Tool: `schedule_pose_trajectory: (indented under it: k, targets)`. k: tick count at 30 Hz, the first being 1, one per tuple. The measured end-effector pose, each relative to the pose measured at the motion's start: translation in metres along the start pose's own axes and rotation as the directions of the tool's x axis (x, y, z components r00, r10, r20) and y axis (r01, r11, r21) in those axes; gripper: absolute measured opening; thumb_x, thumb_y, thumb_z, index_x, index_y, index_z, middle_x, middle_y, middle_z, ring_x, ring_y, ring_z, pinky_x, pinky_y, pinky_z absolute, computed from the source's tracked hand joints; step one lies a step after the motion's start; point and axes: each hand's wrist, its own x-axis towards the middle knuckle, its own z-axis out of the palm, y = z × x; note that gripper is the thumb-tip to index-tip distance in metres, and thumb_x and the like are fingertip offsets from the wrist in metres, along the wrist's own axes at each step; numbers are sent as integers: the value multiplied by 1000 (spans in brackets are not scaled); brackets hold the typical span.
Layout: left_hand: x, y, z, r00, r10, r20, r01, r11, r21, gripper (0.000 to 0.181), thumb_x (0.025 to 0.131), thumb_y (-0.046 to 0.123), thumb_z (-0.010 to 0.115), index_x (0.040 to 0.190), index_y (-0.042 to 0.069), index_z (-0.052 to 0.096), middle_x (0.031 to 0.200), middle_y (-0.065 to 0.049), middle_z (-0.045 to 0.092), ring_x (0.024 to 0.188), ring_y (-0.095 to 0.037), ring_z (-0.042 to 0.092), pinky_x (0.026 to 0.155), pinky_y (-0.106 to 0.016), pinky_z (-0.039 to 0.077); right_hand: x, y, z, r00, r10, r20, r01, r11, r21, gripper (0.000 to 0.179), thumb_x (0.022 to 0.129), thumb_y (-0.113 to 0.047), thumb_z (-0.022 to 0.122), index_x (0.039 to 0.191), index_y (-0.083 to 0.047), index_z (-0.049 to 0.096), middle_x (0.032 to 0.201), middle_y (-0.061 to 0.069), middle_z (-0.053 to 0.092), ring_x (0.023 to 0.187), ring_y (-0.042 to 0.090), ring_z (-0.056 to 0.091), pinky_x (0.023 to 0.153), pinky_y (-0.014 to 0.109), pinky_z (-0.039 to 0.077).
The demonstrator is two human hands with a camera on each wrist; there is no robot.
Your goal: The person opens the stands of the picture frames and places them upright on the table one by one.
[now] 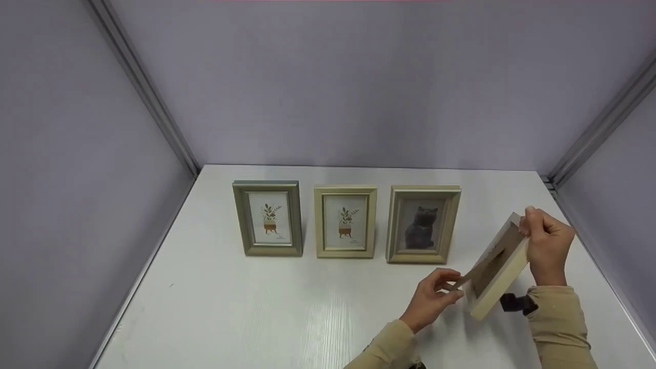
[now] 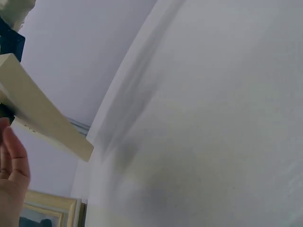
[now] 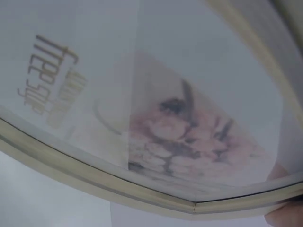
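My right hand (image 1: 551,246) grips the upper edge of a cream picture frame (image 1: 505,284), tilted above the white table with its brown back partly in view. My left hand (image 1: 430,302) is at the lower left of that frame, thumb and fingers pinching a thin brown flap (image 1: 467,277) at its back. In the left wrist view the frame's pale side (image 2: 42,111) slants above the left hand (image 2: 12,184). The right wrist view shows the frame's front, with a picture of pink flowers (image 3: 175,132) and gold lettering behind the clear pane.
Three picture frames stand in a row on the table (image 1: 246,307): a grey-green frame (image 1: 297,220) and a cream frame (image 1: 319,220) with plant pictures, and a cream frame (image 1: 451,225) with a grey cat. Pale walls (image 1: 328,87) surround the table's back and sides.
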Motion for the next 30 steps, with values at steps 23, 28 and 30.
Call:
schedule_pose_trajectory:
  k: [23,28,30]
  targets:
    - [-1,-1,-20,990,54,-132,-42,995,90,18,104,8,58,118,-2,62,116,-12,68,94,-11,67,80,-27,57,-4,2,-4,916,-71,394,116,989,-90,47,91,24,50,51,-1,44,53,5,37,47,11,32,47,25,25]
    - [-2,-2,-18,985,93,-146,-39,940,338,15,101,16,65,112,6,68,111,-3,65,99,-9,61,79,-22,53,-4,0,-5,924,-87,372,161,972,-173,50,89,26,51,51,-3,37,52,5,34,46,10,29,45,24,23]
    - [-1,-2,-17,978,116,-175,-29,901,433,12,98,18,70,105,8,70,102,0,62,93,-9,59,76,-19,51,-4,0,-5,928,-104,359,192,956,-220,51,88,26,52,51,-4,33,52,5,31,46,10,25,44,24,21]
